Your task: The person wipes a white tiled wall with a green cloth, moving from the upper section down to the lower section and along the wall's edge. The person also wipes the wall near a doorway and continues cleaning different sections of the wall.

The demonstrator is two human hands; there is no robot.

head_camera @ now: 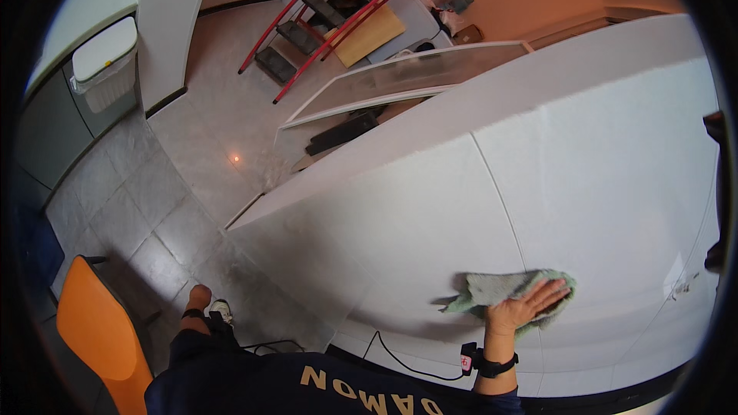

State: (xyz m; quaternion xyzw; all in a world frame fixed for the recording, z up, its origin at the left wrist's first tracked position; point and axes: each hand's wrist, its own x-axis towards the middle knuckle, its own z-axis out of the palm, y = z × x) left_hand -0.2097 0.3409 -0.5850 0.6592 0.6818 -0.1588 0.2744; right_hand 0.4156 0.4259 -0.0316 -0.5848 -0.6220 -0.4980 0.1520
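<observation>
A light green cloth (507, 294) lies pressed against the white tiled wall (426, 213), with my right hand (527, 305) spread over it. The fingers rest on the cloth, and part of it hangs out to the left of the hand. A black strap with a small device circles that wrist, and a black cable runs from it. My left hand (199, 296) hangs low beside my body, above the floor tiles; it looks closed, but its fingers cannot be made out. A dark band is on that wrist too.
An orange chair (98, 323) stands close at the lower left. A white lidded bin (106, 57) is at the upper left. Beyond the wall's edge are a glazed white-framed panel (403, 75) and a stepladder with red rails (300, 34). Grey tiles cover the floor (155, 219).
</observation>
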